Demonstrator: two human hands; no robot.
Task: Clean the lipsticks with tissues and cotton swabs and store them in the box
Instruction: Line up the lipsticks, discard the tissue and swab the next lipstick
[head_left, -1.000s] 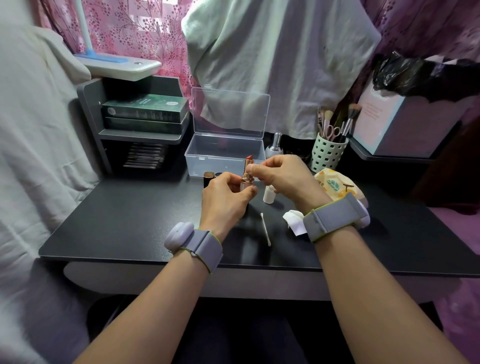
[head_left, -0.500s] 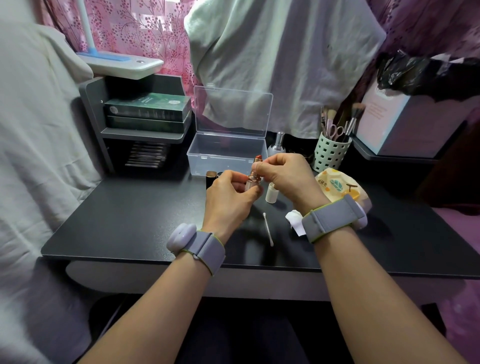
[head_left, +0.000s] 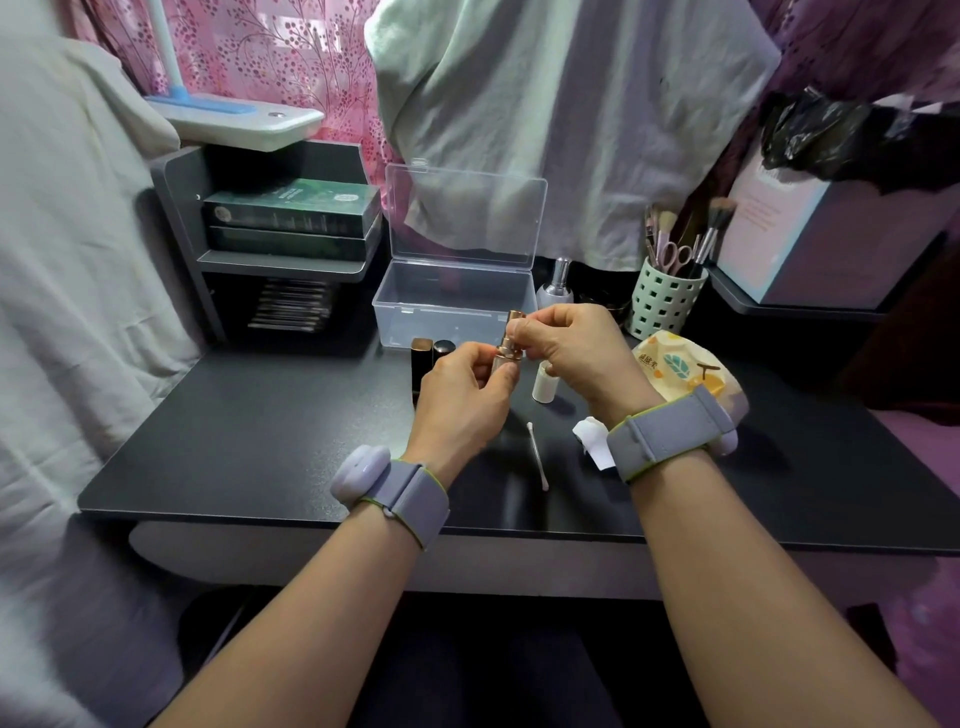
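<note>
Two hands meet over a dark counter (head_left: 260, 441), working one gold lipstick (head_left: 508, 345) held upright just in front of an open clear box (head_left: 457, 306). Left hand (head_left: 462, 400) grips the tube's base in curled fingers; right hand (head_left: 569, 345) pinches its upper part between thumb and fingertips. No red tip shows above the gold sleeve, so the bullet appears wound down, and the step in hand looks like closing up a cleaned lipstick. Next would come its cap, then the box, which appears to hold nothing yet; which piece on the counter is the cap cannot be told. Two dark tubes (head_left: 431, 356) stand beside the left hand, likely waiting their turn. A swab (head_left: 536, 456) lies on the counter between the wrists, a crumpled tissue (head_left: 589, 441) by the right wristband, a tissue pack (head_left: 675, 371) behind it.
</note>
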